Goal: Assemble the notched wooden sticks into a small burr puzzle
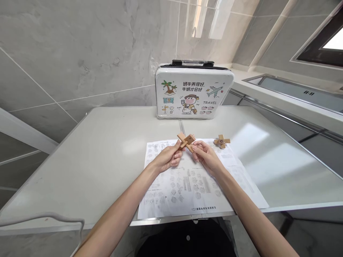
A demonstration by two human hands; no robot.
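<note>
Above the printed sheet, both hands hold a wooden interlocking puzzle (189, 139) made of crossed light-brown pieces, with a dark mark on one face. My left hand (168, 157) grips its left side, the thumb pressed on top and the fingers curled below. On the right, my right hand (205, 153) pinches the lower right piece between thumb and fingertips. A second wooden puzzle (222, 141), cross-shaped and also marked, rests to the right by the sheet's far edge, touched by neither hand. The instruction sheet (187, 200) lies under the hands, covered with small diagrams.
A white case (193, 92) with cartoon prints and a black handle stands at the back of the white folding table (80, 160). Behind it is a grey tiled wall. A white cable (48, 215) crosses the front left corner. A counter (289, 96) runs along the right.
</note>
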